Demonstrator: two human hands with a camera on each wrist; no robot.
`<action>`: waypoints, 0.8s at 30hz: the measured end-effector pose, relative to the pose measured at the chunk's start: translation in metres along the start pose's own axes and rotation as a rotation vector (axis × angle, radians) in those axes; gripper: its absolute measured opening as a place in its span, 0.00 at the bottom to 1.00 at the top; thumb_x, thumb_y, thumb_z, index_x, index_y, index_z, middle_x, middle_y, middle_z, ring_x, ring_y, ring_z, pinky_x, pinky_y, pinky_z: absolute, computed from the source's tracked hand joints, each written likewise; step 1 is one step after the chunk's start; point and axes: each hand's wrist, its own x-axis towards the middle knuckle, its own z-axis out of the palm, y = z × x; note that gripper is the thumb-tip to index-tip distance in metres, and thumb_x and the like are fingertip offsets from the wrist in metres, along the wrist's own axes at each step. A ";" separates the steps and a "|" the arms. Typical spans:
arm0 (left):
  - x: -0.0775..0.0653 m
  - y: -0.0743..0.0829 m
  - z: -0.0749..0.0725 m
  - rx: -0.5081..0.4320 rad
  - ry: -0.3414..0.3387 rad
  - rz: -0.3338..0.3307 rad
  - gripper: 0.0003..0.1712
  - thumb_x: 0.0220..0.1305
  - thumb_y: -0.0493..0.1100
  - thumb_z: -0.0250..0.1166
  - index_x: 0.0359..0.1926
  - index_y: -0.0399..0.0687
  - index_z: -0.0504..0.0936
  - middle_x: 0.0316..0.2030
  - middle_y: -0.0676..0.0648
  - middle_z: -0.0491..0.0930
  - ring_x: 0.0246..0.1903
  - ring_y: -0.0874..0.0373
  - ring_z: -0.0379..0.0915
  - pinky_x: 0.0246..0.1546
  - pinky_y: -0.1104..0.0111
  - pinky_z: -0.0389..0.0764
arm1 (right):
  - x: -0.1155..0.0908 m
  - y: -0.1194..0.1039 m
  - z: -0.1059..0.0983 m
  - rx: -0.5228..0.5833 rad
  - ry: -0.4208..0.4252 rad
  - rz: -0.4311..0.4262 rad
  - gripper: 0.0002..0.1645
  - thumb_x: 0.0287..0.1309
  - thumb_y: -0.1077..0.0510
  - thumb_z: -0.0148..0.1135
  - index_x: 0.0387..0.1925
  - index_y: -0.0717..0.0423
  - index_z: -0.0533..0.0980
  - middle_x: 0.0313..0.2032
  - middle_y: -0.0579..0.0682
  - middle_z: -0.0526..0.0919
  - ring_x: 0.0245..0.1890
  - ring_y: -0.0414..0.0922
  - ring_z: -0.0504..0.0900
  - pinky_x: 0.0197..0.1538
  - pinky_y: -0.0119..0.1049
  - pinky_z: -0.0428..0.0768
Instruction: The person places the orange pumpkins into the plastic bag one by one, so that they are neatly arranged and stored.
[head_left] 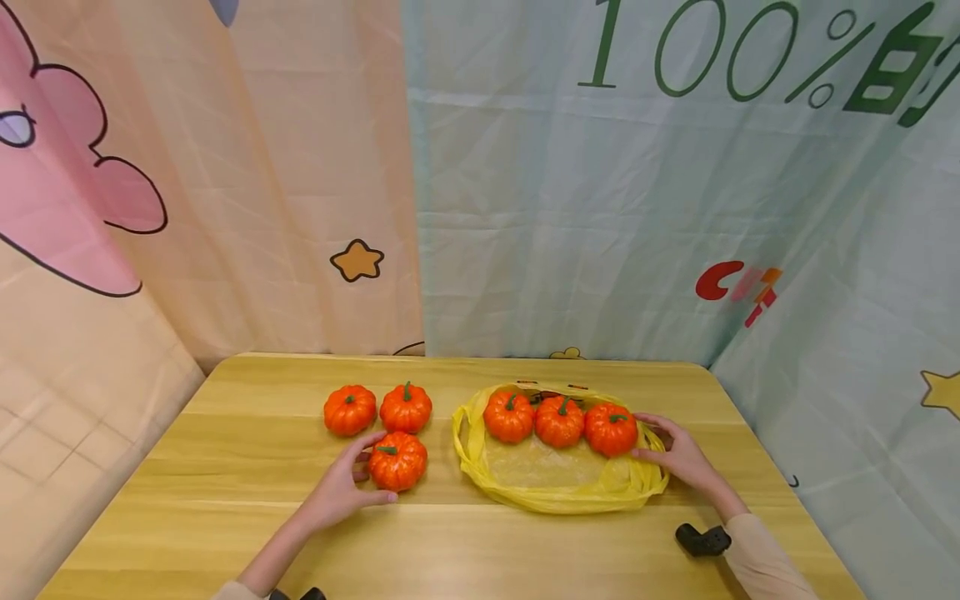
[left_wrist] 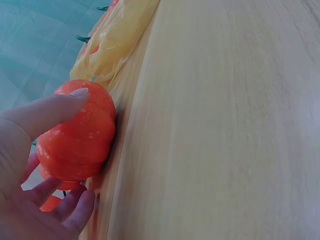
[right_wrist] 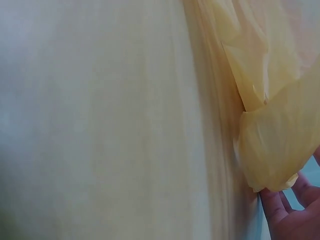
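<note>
My left hand [head_left: 341, 492] is at the nearest of three loose orange-red pumpkins; its thumb lies along the near side of this pumpkin [head_left: 398, 462] and the fingers reach round its left. In the left wrist view the thumb of that hand [left_wrist: 30, 150] overlaps the pumpkin [left_wrist: 85, 140]. Over on the right, a yellow plastic bag [head_left: 525, 498] lies spread with three pumpkins in a row. My right hand [head_left: 686, 458] is at the bag's right end, thumb and fingers apart, fingertips right at the rightmost pumpkin [head_left: 611, 430]. Bag film [right_wrist: 280, 135] partly hides that hand [right_wrist: 295, 215] in the right wrist view.
Behind the left hand's pumpkin are two more pumpkins, one at the left [head_left: 349, 410] and one beside it [head_left: 406, 407]. All stand on a wooden table [head_left: 465, 550]. Printed curtains [head_left: 562, 250] hang along its back and sides. A black wrist device [head_left: 702, 540] sits by the right sleeve.
</note>
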 end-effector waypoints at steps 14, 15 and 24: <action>0.003 -0.005 0.009 -0.025 0.058 -0.017 0.49 0.40 0.38 0.79 0.64 0.40 0.65 0.61 0.36 0.69 0.57 0.41 0.69 0.50 0.62 0.79 | -0.001 -0.004 0.000 0.029 -0.008 0.024 0.35 0.52 0.63 0.69 0.61 0.68 0.68 0.60 0.70 0.71 0.52 0.20 0.69 0.51 0.14 0.68; 0.003 -0.005 0.010 -0.024 0.062 -0.022 0.49 0.41 0.38 0.79 0.65 0.40 0.65 0.61 0.36 0.69 0.57 0.41 0.70 0.50 0.62 0.79 | -0.001 -0.004 0.000 0.032 -0.008 0.024 0.35 0.52 0.63 0.69 0.61 0.68 0.68 0.60 0.70 0.71 0.52 0.20 0.68 0.52 0.14 0.68; -0.002 0.006 0.016 -0.029 0.115 -0.085 0.49 0.40 0.39 0.80 0.65 0.42 0.67 0.58 0.35 0.73 0.46 0.50 0.77 0.46 0.63 0.82 | -0.002 -0.005 -0.001 0.015 -0.012 0.038 0.35 0.53 0.62 0.69 0.61 0.68 0.68 0.61 0.69 0.71 0.54 0.28 0.71 0.52 0.16 0.69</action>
